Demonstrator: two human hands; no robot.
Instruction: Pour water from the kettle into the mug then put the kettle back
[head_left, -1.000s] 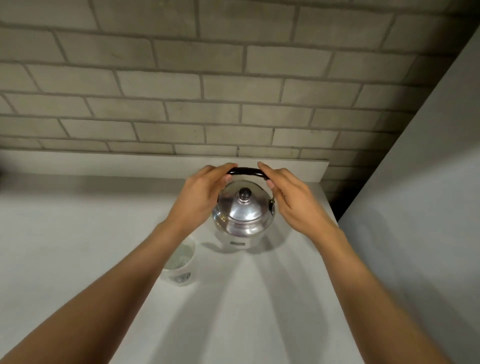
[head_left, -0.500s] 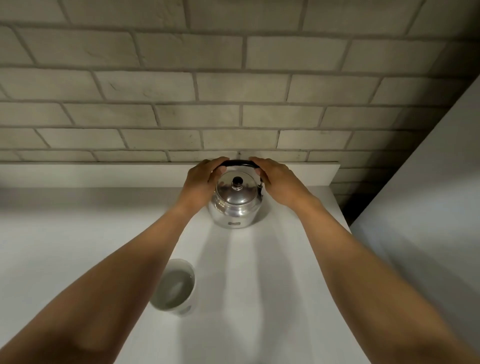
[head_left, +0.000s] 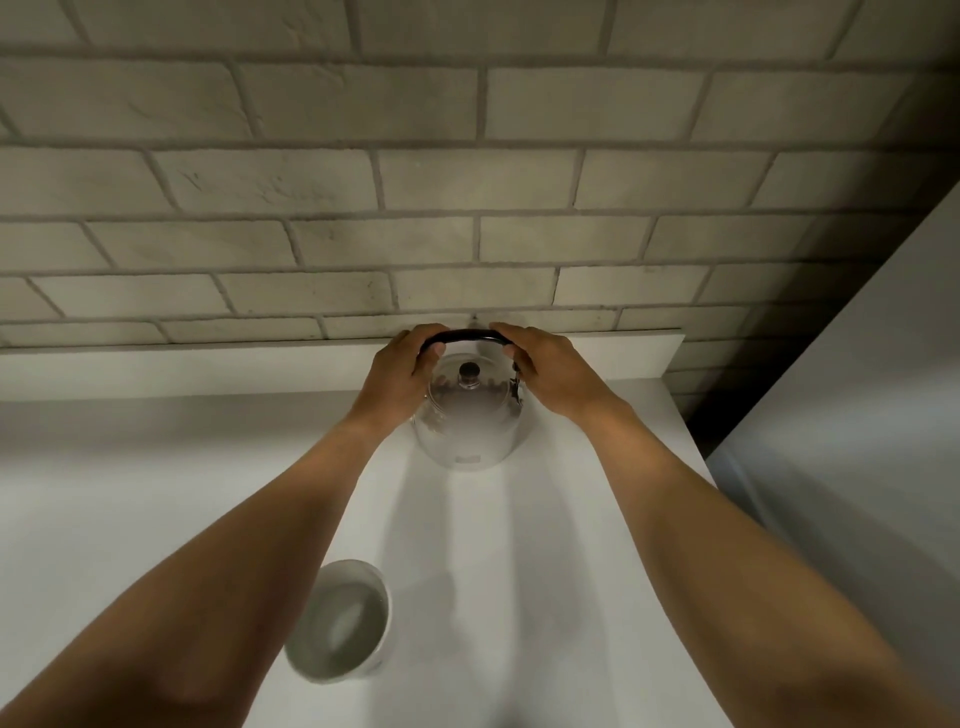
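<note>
I'm seeing long white countertop (head_left: 156, 467) – shiny round steel kettle (head_left: 467, 426) sitting upright at back ledge. White mug (head_left: 340, 621) near me, holding water – pouring looking done. Left hand (head_left: 400, 374), right hand (head_left: 550, 369) gripping black handle (head_left: 467, 336); only letting go remaining.

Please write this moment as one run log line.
kettle: on counter, upright | left hand, right hand: on handle | mug: holds water
</note>
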